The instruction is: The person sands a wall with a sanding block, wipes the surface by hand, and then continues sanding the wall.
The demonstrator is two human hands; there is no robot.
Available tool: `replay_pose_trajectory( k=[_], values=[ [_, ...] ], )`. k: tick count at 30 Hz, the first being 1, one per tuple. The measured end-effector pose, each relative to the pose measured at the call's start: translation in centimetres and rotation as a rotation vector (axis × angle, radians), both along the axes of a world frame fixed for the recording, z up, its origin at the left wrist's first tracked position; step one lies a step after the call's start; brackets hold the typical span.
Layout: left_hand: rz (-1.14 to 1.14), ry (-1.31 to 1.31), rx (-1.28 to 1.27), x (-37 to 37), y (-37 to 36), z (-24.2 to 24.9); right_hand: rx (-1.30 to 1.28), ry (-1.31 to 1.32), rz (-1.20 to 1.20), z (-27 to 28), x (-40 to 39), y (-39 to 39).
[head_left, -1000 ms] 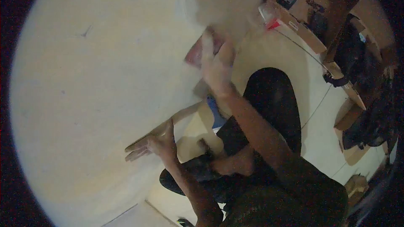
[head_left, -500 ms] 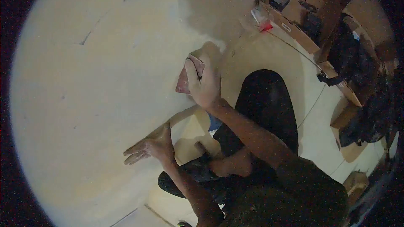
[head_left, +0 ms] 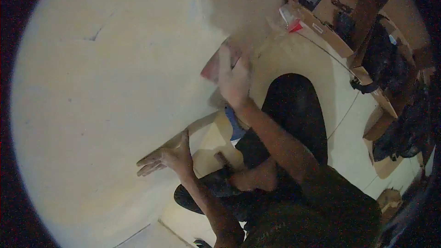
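Pale plastered wall point(head_left: 101, 87): left hand point(head_left: 163, 158) spread flat against it, bracing; right hand point(head_left: 234, 80) grasps reddish flat sanding block point(head_left: 213, 66) pressed to wall. Cardboard boxes point(head_left: 321, 23) behind.

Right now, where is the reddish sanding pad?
In the head view, the reddish sanding pad is upper centre, pressed against the pale wall under the right hand, above the flat left hand.

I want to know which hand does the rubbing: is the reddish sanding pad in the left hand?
No, the right hand presses the reddish pad; the left hand lies flat, empty.
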State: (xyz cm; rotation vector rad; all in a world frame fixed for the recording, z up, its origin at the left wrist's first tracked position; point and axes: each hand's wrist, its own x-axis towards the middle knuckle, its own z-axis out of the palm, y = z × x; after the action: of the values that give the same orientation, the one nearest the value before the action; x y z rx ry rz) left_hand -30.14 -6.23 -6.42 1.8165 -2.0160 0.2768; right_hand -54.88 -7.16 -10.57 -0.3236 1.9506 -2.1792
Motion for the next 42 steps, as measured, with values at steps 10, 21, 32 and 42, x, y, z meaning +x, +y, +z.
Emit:
replay_pose_trajectory(
  k=[10,21,32,42],
  values=[
    [0.084,0.037,0.169,-0.7,-0.5,0.7,-0.004,-0.033,0.194,-0.4,2.8,0.4],
    [0.034,-0.019,0.085,-1.6,0.3,1.4,0.013,0.074,0.052,0.2,2.3,0.1],
    [-0.013,0.099,0.137,-1.3,0.3,1.5,-0.105,0.035,0.101,-0.8,0.8,-1.1],
    [0.003,0.218,0.187,-1.2,0.4,1.5,-0.093,0.188,0.041,1.2,-0.4,-0.1]
  ],
)
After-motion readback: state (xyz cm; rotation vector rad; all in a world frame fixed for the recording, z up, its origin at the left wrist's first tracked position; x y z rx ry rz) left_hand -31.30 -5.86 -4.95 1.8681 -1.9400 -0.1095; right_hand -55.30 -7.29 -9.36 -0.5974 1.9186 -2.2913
